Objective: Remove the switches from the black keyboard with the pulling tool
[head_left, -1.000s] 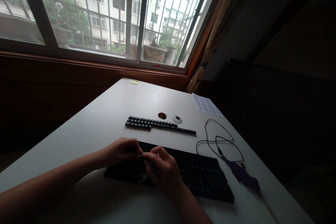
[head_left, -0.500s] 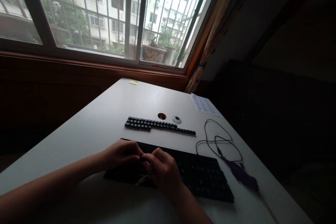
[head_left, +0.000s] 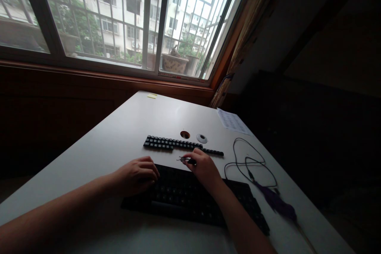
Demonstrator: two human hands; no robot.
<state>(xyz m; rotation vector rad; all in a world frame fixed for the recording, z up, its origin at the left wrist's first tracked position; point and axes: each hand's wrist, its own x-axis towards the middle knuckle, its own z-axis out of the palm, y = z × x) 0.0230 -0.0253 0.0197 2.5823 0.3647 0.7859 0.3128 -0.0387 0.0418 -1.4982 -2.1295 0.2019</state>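
A black keyboard [head_left: 175, 188] lies across the near part of the white desk. Over its left end rests my left hand [head_left: 141, 173], fingers curled downward; whatever is under them is hidden. My right hand [head_left: 204, 166] is above the keyboard's far edge, thumb and fingers pinched on a keycap puller [head_left: 183, 160]. Thin wire ends point left from it, and a small dark piece shows between the fingers. Just beyond, loose black keycaps [head_left: 160, 142] stand in neat rows, and the right hand's knuckles overlap the right part of these rows.
Behind the keycaps are a round hole [head_left: 185, 135] and a grey ring-shaped cover [head_left: 201, 138]. A looped black cable [head_left: 247, 162] and a purple feathery thing [head_left: 276, 203] on a stick lie at right. Printed paper [head_left: 232, 121] and a yellow note [head_left: 152, 96] lie farther back.
My hands were together over the keyboard and have separated. The right hand moved away and to the right with the keycap puller, toward the keycap rows; the left shifted slightly left.
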